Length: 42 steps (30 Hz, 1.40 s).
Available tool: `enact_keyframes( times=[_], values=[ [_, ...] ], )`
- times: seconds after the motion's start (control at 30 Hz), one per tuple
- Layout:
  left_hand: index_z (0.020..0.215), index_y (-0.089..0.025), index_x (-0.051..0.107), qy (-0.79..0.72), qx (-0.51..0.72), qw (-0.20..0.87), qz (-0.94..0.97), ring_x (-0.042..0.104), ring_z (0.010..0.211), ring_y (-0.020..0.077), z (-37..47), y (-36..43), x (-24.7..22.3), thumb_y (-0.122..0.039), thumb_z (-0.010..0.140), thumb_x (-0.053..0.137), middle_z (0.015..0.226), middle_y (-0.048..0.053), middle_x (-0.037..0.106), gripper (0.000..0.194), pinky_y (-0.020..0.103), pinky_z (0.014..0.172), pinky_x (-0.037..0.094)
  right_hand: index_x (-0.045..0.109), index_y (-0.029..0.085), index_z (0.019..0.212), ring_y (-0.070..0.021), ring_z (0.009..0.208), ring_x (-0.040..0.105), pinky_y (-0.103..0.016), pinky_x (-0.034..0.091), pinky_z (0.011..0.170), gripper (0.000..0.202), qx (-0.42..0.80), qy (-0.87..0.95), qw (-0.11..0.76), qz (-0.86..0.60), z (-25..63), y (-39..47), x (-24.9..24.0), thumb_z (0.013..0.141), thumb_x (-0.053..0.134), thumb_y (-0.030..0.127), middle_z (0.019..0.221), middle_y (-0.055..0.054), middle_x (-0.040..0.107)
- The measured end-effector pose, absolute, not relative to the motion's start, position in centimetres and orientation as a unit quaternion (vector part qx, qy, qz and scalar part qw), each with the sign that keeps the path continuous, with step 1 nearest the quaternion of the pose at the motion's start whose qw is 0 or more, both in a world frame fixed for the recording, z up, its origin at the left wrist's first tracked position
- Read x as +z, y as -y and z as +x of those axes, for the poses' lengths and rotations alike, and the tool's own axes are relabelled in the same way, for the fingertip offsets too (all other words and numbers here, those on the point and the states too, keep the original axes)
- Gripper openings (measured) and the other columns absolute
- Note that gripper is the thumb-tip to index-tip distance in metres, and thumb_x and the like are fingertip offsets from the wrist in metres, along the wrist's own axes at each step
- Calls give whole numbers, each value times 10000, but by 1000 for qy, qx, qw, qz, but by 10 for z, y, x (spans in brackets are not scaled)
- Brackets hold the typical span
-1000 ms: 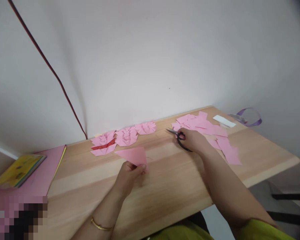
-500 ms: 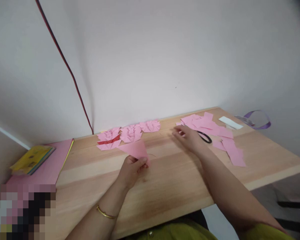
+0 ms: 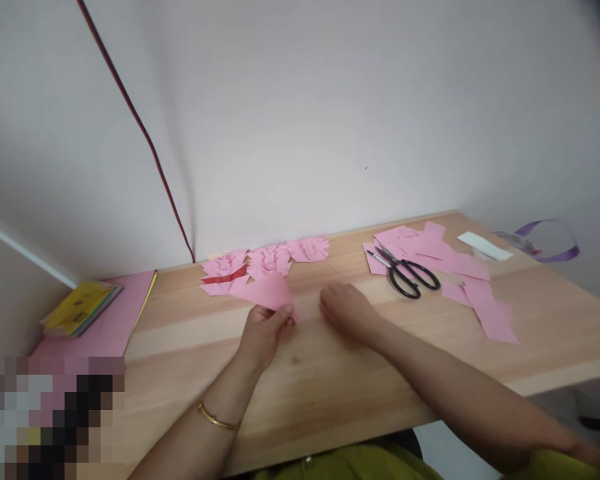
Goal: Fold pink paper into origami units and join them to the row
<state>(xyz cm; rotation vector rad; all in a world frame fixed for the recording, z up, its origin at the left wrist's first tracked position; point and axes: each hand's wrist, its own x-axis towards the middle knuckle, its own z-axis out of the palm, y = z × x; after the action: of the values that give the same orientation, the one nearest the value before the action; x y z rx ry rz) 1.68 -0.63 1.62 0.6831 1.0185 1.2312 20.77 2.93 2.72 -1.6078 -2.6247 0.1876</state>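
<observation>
Near frame centre, the left hand (image 3: 263,330) pinches the pink paper triangle (image 3: 270,293); the empty right hand (image 3: 347,312), fingers loose, lies just right of it.

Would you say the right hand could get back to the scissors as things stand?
Probably yes: the right hand lies empty on the table, and the scissors rest uncovered on pink paper, with bare wood between them.

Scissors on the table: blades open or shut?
Slightly open. The scissors lie flat on the pink paper scraps, their two blade tips parted in a narrow V toward the left; neither hand touches them.
</observation>
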Motion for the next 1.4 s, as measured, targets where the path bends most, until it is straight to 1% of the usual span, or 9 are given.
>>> enact_keyframes(
  times=[0.07,0.17,0.27,0.33,0.6,0.87,1.07,1.27,1.4],
  values=[
    [649,-108,638,-462,542,626,319,534,534,80,16,6,13,-255,622,780,568,5,606,206,201,559,424,593,130,792,-211,720,577,-307,374,655,249,47,786,61,-613,228,-39,33,908,383,199,797,-142,633],
    [649,-106,633,-482,528,611,340,537,544,86,15,7,11,-286,646,766,568,11,604,224,201,557,410,563,153,825,-202,691,546,-307,374,639,263,-1,683,228,-694,261,-52,41,926,353,276,747,-101,594],
    [617,-99,624,-508,495,613,348,507,507,77,16,9,13,-316,647,760,546,10,587,258,195,513,377,532,154,992,-196,750,539,-305,414,651,209,-39,634,426,-644,273,-52,44,885,455,316,913,-105,579],
    [594,-96,618,-517,483,612,354,483,485,69,17,11,15,-322,640,762,525,5,573,272,189,487,350,539,171,971,-183,732,536,-304,432,651,185,-7,668,475,-573,263,-44,42,867,501,320,870,-78,575],
    [637,-109,634,-411,523,686,295,515,513,72,17,8,19,-223,637,767,554,-2,595,176,206,569,419,597,169,896,-164,727,561,-292,439,678,151,173,873,291,-350,210,-17,25,901,478,262,796,-67,615],
    [618,-97,638,-408,506,715,258,530,504,75,21,11,23,-207,621,780,535,8,602,180,207,554,433,600,164,828,-121,653,534,-227,404,608,219,344,826,296,-333,205,-6,28,840,584,382,718,-20,599],
    [630,-88,652,-409,516,706,261,527,520,62,24,12,20,-179,610,791,564,10,614,167,184,552,438,549,150,684,-89,576,444,-207,326,541,290,396,806,263,-352,196,-6,21,901,456,319,614,17,505],
    [855,-152,668,-397,620,646,201,626,789,125,21,6,26,-153,598,794,839,22,695,287,240,748,504,486,157,652,-80,571,400,-207,297,535,285,429,818,235,-304,199,-7,21,888,476,316,603,38,434],
    [866,-125,681,-422,567,658,260,627,739,149,19,8,26,-210,607,796,803,50,704,296,264,719,499,527,160,748,-91,601,429,-212,323,549,260,475,795,245,-286,201,-7,22,863,528,394,669,24,489]
  ],
)
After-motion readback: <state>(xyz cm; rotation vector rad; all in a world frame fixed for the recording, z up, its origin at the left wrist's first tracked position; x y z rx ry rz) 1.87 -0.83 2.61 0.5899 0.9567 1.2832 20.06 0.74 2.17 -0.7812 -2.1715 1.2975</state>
